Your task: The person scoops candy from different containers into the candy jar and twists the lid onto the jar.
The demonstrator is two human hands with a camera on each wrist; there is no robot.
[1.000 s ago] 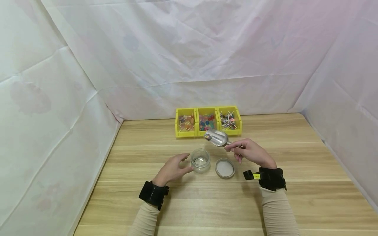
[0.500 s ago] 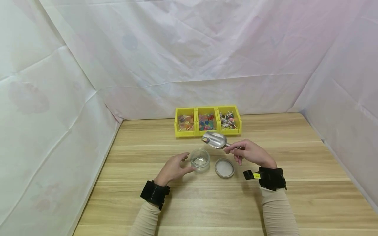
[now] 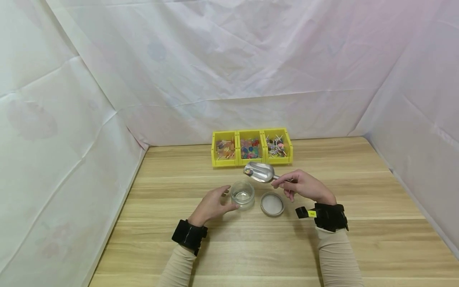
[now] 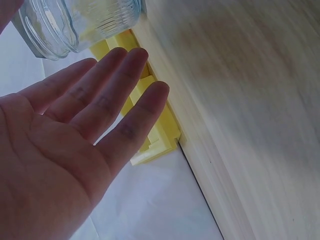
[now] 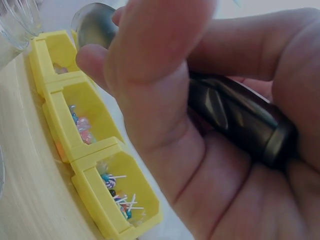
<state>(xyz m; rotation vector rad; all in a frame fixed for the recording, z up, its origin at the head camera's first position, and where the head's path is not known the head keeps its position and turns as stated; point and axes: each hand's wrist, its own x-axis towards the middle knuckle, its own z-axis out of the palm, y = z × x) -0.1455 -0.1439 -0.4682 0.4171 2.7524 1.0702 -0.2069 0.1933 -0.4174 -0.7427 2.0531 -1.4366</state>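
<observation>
Wooden table (image 3: 233,255), side edges well apart from jar (image 3: 242,198); left hand (image 3: 210,205) spread beside it; right hand (image 3: 305,187) gripping scoop (image 3: 262,173).

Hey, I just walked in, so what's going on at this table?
A person is working with candy at a light wooden table. Their right hand holds a shiny silver metal scoop with a swirled, multicoloured candy near its tip. The open left hand is beside a clear round glass jar; whether it touches is unclear. A round silver-rimmed lid lies near the jar. Three yellow plastic bins of candy stand behind.
</observation>
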